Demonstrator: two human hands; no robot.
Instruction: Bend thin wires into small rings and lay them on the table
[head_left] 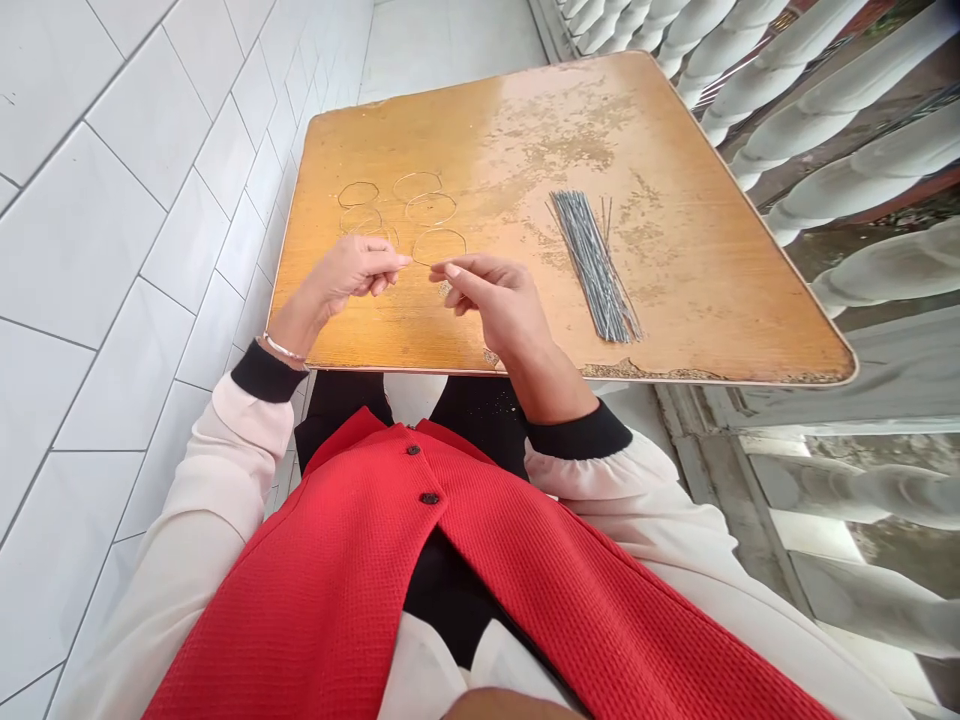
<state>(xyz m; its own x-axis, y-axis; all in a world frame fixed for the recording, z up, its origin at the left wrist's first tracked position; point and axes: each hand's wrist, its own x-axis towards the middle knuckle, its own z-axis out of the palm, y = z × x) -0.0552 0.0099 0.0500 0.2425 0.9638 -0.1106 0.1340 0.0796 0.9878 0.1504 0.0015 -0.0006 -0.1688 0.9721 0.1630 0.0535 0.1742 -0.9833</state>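
Observation:
Several thin wire rings lie on the wooden table (517, 320), among them a dark ring (358, 183) at the back left. One wire ring (440, 229) is between my hands, its near edge at my fingertips. My left hand (360, 270) pinches at the ring's left end, thumb and index finger pressed together. My right hand (499, 297) is closed in a pinch at its lower right side. To the right of my hands lies a bundle of straight grey wires (592, 270), with a few loose ones along its edges.
A white tiled wall (97, 250) runs along the left side. White balusters (832, 155) stand beyond the table's right edge. The table's front edge is chipped. My lap is just below it.

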